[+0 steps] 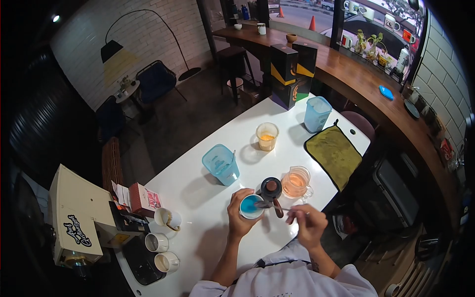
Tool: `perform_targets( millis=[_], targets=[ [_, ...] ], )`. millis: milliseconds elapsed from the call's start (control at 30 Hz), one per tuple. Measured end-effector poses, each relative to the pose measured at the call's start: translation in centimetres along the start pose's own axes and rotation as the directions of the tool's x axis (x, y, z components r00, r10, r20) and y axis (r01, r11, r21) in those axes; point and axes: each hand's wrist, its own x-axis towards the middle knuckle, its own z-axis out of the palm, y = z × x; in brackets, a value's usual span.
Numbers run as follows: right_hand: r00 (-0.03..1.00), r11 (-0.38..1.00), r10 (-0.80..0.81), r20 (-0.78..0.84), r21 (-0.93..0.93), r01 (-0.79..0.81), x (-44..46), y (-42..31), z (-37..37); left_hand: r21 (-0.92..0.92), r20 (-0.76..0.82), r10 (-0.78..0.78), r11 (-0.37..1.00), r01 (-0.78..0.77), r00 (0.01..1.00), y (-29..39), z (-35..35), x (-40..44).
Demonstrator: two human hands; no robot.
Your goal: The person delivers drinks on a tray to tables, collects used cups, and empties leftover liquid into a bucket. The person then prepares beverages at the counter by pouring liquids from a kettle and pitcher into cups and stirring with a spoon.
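Observation:
My left hand (240,214) is wrapped round a small white cup (251,206) with blue liquid in it. The fingers of my right hand (308,223) are closed on a thin spoon-like utensil (267,204) that reaches over the cup's right side. Just beyond the cup stands a dark round-topped container (271,188) with a brown handle. A glass jug (296,182) of pinkish-orange liquid is to its right. Farther back are a clear cup (267,137) with some yellow-orange liquid and a blue translucent pitcher (221,165) with a utensil in it.
Another blue pitcher (317,114), black boxes (292,74) and an olive cloth (334,156) lie along the far side of the white table (193,198). At the left are white cups (166,262), a red box (144,199) and a cream machine (74,218).

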Motion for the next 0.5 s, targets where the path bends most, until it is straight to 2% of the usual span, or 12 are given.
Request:
perform_targets(
  millis=[67, 100, 167, 267, 500],
  targets=[
    [0.966, 0.975, 0.141, -0.217, 0.198, -0.098, 0.3, 0.7, -0.9, -0.013, 0.0, -0.061, 0.998, 0.061, 0.998, -0.1, -0.2, -0.5],
    [0.949, 0.974, 0.147, -0.28, 0.209, -0.089, 0.7, 1.2, -1.4, -0.016, 0.002, -0.061, 0.998, 0.061, 0.998, 0.2, -0.3, -0.8],
    [0.911, 0.977, 0.167, -0.377, 0.187, -0.102, 1.5, 2.2, -2.7, -0.095, -0.015, -0.239, 0.967, 0.237, 0.971, 1.3, -0.6, -1.2],
    [0.87, 0.976, 0.214, -0.445, 0.137, -0.17, 1.9, 4.3, -4.4, -0.121, 0.023, -0.323, 0.939, 0.323, 0.946, 1.0, -1.1, -2.5],
    [0.893, 0.956, 0.264, -0.364, -0.023, -0.292, 1.9, 9.4, -5.0, -0.06, 0.07, -0.367, 0.927, 0.371, 0.928, -1.0, -0.4, -5.6]
  ],
)
